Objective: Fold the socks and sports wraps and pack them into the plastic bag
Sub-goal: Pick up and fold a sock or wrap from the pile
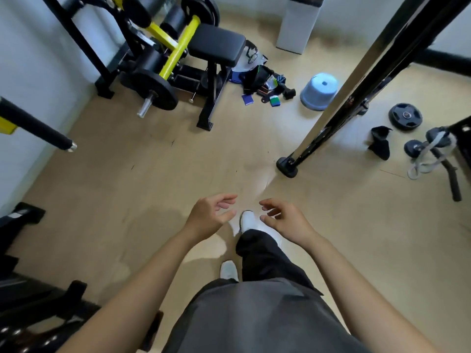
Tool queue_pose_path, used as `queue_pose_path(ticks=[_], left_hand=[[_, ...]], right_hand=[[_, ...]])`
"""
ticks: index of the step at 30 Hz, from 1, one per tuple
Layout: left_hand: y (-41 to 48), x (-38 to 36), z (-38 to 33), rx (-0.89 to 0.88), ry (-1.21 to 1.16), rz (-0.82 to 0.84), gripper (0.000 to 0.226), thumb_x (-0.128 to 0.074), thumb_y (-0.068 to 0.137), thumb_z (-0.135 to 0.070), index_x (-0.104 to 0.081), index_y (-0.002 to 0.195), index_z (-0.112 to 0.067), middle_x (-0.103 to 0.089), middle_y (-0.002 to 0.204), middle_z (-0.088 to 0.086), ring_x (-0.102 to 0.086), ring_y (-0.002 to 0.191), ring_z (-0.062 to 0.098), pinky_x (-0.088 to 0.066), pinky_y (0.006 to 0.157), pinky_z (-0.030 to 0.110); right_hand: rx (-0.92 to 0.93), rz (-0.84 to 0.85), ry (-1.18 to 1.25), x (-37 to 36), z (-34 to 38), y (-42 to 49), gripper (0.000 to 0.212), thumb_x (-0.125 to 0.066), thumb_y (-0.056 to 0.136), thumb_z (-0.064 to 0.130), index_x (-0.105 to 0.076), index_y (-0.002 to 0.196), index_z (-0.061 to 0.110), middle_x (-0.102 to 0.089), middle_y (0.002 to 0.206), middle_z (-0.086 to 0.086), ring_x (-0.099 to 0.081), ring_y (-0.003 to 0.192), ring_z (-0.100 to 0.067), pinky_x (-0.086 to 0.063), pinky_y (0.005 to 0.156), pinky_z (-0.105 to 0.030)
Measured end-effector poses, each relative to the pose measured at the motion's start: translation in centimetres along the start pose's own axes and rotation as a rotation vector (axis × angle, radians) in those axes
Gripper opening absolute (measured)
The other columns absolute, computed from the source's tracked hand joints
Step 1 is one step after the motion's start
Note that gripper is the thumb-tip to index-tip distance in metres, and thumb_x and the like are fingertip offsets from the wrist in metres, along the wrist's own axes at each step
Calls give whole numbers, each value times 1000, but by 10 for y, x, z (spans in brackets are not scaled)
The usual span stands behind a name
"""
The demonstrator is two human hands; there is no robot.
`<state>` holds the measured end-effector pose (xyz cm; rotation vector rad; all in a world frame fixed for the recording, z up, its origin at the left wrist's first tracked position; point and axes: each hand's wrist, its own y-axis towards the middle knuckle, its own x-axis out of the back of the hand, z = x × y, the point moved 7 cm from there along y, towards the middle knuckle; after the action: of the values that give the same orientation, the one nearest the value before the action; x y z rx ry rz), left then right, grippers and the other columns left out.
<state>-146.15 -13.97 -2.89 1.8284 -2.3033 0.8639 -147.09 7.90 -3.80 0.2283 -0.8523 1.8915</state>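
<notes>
A heap of dark socks and sports wraps [262, 80] lies on the floor far ahead, beside the black bench seat. A blue wrap [247, 99] and a green-and-blue wrap [275, 101] lie loose in front of the heap. A crumpled plastic bag [251, 56] shows behind the heap. A black wrap [380, 142] lies apart at the right. My left hand [209, 216] and my right hand [283, 217] hover in front of me with relaxed fingers, holding nothing, far from the heap.
A weight bench with yellow bars [175, 47] stands at the back left. An upturned blue stool [319, 90] sits right of the heap. A slanted black rack post [331, 118] crosses the right side, with a weight plate [405, 115] and dumbbell [418, 146] beyond. My white shoes stand on beige floor.
</notes>
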Motion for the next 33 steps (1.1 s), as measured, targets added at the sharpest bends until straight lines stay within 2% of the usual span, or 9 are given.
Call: queue_pose_path(ticks=[4,7,9,13,18,22,26,30,33], left_hand=[[86,26,-15,-8,54,33,39,-76,86,-20,-68,121,-37,-71,108,-19,-65,100,-2,-48,90,22],[160,51,-34,-15,68,12,37,-76,87,-19,-67,113,-44,-72,105,-20,-66,96,-1,-53,91,29],[202,67,-52,-14,80,14,34,-75,88,-20,-67,112,-43,-72,104,-18,-67,94,-1,-54,92,31],[283,99,-86,-26,89,13,34,-74,89,-23,-68,121,-34,-72,106,-18,-67,96,-1,-52,93,26],[361,133,-105,-10,54,-2,34,-74,89,-23,-69,122,-33,-72,106,-19,-65,96,-2,-51,90,20],[442,156,-111,-8,50,26,38,-73,90,-23,-68,126,-31,-71,110,-19,-64,98,-4,-47,83,9],[532,177,-120,-21,64,58,39,-73,89,-22,-67,127,-32,-70,111,-21,-64,98,-3,-52,91,21],[621,196,-147,-57,118,121,41,-72,90,-21,-65,129,-32,-69,110,-21,-63,96,-2,-51,90,21],[682,206,-174,-75,148,105,41,-71,88,-20,-66,127,-31,-70,108,-18,-65,94,1,-52,88,23]], right_hand=[[-18,-51,74,33,12,74,36,-72,87,24,-65,122,28,-68,108,9,-64,95,-9,-52,85,-24],[-21,-73,129,66,26,144,35,-72,88,24,-65,122,28,-67,108,10,-63,94,-9,-51,82,-21],[-27,-73,131,86,38,187,34,-72,88,24,-65,121,28,-67,107,9,-64,93,-9,-52,82,-22],[-10,-45,81,125,64,269,35,-73,86,29,-66,120,31,-68,103,14,-64,89,-3,-54,86,-30],[-32,-21,58,169,92,352,37,-74,86,28,-65,121,31,-67,104,14,-63,89,-2,-54,86,-28],[-45,-17,46,200,106,430,38,-73,86,30,-65,122,30,-68,104,13,-64,90,-4,-56,88,-33],[-94,-61,21,236,121,501,39,-72,89,29,-63,127,27,-67,109,10,-64,94,-7,-56,88,-34],[-156,-131,69,279,134,559,38,-71,88,26,-64,125,27,-67,107,9,-65,92,-8,-56,88,-34],[-195,-195,122,316,137,595,36,-71,87,24,-65,122,30,-68,107,8,-64,91,-8,-56,87,-34]])
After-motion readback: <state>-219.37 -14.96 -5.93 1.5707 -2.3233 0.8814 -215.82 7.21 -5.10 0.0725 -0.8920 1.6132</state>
